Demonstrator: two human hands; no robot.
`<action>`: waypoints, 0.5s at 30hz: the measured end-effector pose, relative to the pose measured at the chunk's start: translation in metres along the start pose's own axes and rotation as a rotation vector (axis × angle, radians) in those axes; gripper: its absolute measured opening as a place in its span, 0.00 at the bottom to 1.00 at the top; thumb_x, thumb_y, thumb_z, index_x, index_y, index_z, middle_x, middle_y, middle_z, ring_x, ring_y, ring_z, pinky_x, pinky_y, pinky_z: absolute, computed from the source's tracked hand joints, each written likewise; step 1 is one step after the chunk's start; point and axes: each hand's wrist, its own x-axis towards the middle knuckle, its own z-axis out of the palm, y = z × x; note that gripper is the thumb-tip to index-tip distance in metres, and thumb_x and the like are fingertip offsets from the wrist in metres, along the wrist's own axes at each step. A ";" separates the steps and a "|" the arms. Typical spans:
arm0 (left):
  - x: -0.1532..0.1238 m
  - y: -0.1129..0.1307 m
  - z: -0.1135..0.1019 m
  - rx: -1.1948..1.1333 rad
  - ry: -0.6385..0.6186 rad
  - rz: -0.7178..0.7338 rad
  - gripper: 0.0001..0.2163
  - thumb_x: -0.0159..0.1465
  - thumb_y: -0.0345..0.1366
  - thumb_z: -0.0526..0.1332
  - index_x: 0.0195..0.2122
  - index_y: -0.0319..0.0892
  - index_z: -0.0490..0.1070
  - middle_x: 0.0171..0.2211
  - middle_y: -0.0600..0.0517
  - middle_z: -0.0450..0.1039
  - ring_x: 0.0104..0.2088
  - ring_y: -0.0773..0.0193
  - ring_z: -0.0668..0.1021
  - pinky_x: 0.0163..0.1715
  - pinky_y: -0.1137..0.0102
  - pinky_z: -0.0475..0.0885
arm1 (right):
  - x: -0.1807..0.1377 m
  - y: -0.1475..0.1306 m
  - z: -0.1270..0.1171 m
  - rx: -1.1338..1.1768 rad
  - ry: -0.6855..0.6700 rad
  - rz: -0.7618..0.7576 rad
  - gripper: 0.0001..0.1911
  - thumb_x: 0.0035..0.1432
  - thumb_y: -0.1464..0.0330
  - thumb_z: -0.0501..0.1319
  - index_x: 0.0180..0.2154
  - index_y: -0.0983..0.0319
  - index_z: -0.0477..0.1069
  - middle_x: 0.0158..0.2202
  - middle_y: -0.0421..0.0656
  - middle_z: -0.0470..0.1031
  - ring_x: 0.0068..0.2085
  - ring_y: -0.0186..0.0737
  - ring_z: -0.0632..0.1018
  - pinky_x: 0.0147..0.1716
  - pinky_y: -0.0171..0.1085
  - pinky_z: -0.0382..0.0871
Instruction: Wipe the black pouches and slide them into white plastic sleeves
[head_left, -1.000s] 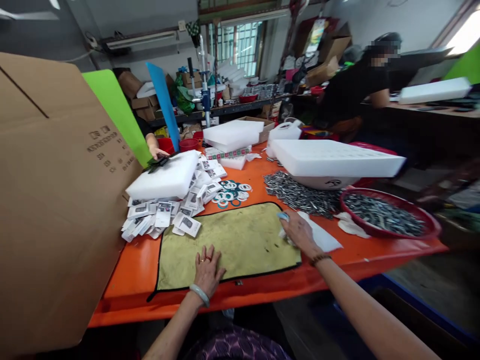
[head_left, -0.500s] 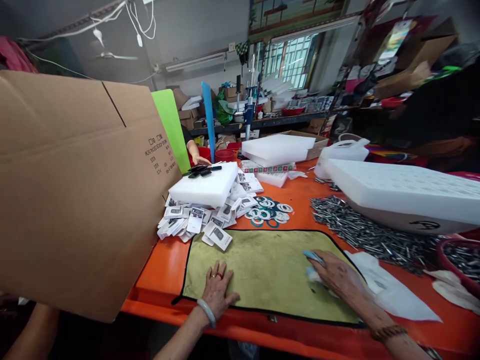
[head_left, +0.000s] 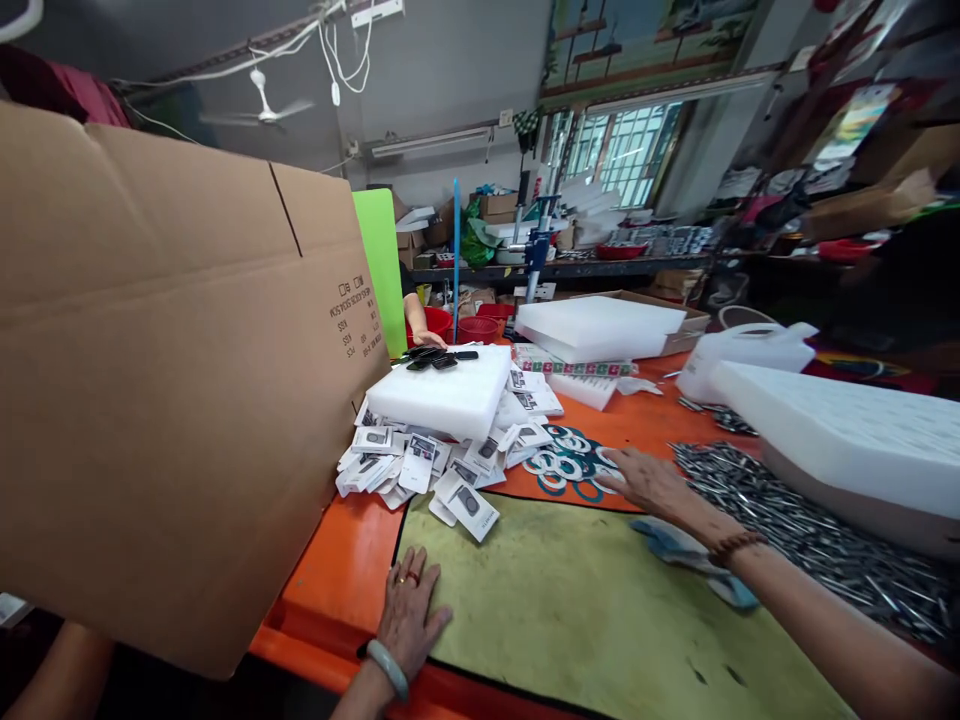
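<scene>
Right hand (head_left: pixel 651 481) open, holding nothing, fingertips reaching flat rings (head_left: pixel 564 459) scattered on orange worktop (head_left: pixel 341 545) beyond yellow-green cloth (head_left: pixel 570 590); likely light, thin, slippery, best pinched at rim. Left hand (head_left: pixel 409 612) spread flat on cloth edge

Matt yellow cloth mat (head_left: pixel 585 590), glossy orange table (head_left: pixel 341 560), shiny metal pins (head_left: pixel 810 530).

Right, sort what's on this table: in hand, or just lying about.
In hand:
right hand on the teal and white flat rings
left hand flat on the yellow-green cloth mat

Lying about:
white foam block
heap of small white cards
grey metal pins
big brown cardboard box
</scene>
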 end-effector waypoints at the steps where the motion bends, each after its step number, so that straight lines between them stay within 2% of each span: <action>1: -0.001 -0.001 0.004 -0.017 0.013 -0.005 0.25 0.60 0.34 0.59 0.60 0.43 0.64 0.66 0.44 0.54 0.67 0.48 0.55 0.64 0.48 0.52 | 0.022 -0.019 -0.001 -0.027 -0.099 -0.096 0.19 0.58 0.55 0.55 0.42 0.60 0.73 0.39 0.52 0.76 0.40 0.51 0.76 0.40 0.47 0.68; 4: -0.002 -0.003 0.013 -0.096 0.054 -0.004 0.24 0.59 0.33 0.60 0.58 0.44 0.66 0.65 0.44 0.56 0.66 0.46 0.56 0.63 0.46 0.52 | 0.089 -0.084 -0.002 0.008 -0.124 -0.255 0.24 0.59 0.58 0.55 0.53 0.64 0.66 0.49 0.55 0.72 0.50 0.52 0.73 0.49 0.46 0.65; 5: -0.001 -0.003 0.011 -0.140 0.066 0.003 0.22 0.59 0.34 0.60 0.56 0.44 0.68 0.64 0.44 0.57 0.65 0.46 0.58 0.63 0.47 0.54 | 0.110 -0.104 0.001 0.038 -0.129 -0.262 0.26 0.60 0.58 0.54 0.56 0.65 0.63 0.52 0.56 0.70 0.52 0.51 0.71 0.51 0.46 0.64; 7: 0.011 -0.002 -0.008 -0.248 0.128 0.014 0.19 0.61 0.35 0.58 0.54 0.42 0.70 0.62 0.42 0.61 0.62 0.47 0.63 0.60 0.50 0.60 | 0.143 -0.138 0.011 0.091 -0.141 -0.170 0.29 0.61 0.58 0.54 0.58 0.69 0.60 0.56 0.59 0.66 0.57 0.53 0.67 0.55 0.46 0.61; 9: 0.036 0.000 -0.046 -0.348 0.315 0.027 0.19 0.65 0.38 0.54 0.55 0.40 0.68 0.60 0.40 0.64 0.59 0.50 0.68 0.58 0.54 0.65 | 0.164 -0.162 0.029 0.127 -0.156 -0.024 0.32 0.61 0.58 0.54 0.59 0.73 0.58 0.58 0.61 0.62 0.60 0.54 0.64 0.57 0.47 0.58; 12: 0.097 0.001 -0.128 -0.398 0.660 0.092 0.15 0.66 0.39 0.52 0.50 0.41 0.69 0.53 0.41 0.71 0.55 0.52 0.72 0.56 0.56 0.67 | 0.177 -0.178 0.060 0.154 -0.158 0.152 0.35 0.60 0.54 0.54 0.61 0.71 0.55 0.60 0.62 0.58 0.62 0.58 0.61 0.59 0.50 0.56; 14: 0.148 0.001 -0.182 -0.388 0.746 0.074 0.15 0.65 0.38 0.54 0.50 0.41 0.68 0.51 0.42 0.72 0.53 0.53 0.73 0.55 0.58 0.66 | 0.176 -0.177 0.079 0.170 -0.190 0.193 0.36 0.60 0.51 0.53 0.61 0.68 0.55 0.62 0.61 0.56 0.64 0.59 0.59 0.59 0.52 0.55; 15: 0.174 0.001 -0.205 -0.390 0.718 0.017 0.15 0.65 0.38 0.55 0.51 0.40 0.68 0.51 0.41 0.72 0.53 0.54 0.73 0.55 0.59 0.66 | 0.174 -0.174 0.086 0.177 -0.220 0.195 0.36 0.60 0.51 0.52 0.61 0.67 0.56 0.63 0.60 0.55 0.64 0.59 0.58 0.60 0.52 0.54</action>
